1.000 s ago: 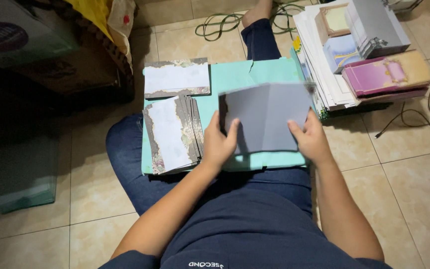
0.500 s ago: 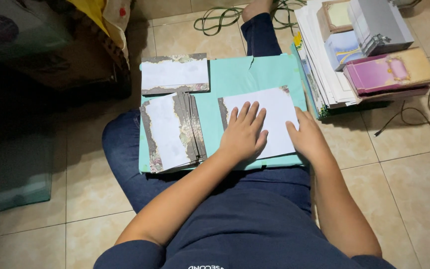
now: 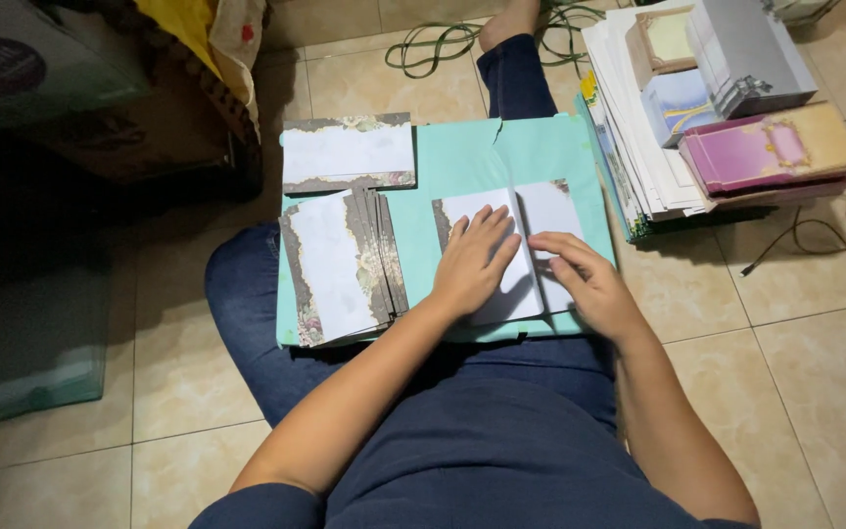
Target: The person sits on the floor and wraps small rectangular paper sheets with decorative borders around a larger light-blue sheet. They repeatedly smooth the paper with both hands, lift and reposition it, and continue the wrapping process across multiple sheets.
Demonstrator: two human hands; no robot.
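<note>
A white card with dark floral edges (image 3: 546, 210) lies on a teal board (image 3: 423, 186) across my lap, with a fold line down its middle. My left hand (image 3: 474, 263) presses flat on its left half, fingers spread. My right hand (image 3: 585, 279) rests on its right half, fingers pointing left toward the fold. Left of my hands sits a fanned stack of similar cards (image 3: 340, 264). Another card stack (image 3: 347, 152) lies at the board's far left corner.
To the right on the tiled floor stands a pile of papers (image 3: 638, 127) topped with a pink box (image 3: 771, 147), a grey box (image 3: 746, 54) and small cards. Green cord (image 3: 443, 39) and a thin cable (image 3: 834, 235) lie on the floor. Cardboard boxes (image 3: 70, 88) stand at far left.
The card was held up off the board, then laid flat on it. My left hand pressed it down, and my right hand has now moved onto its right half.
</note>
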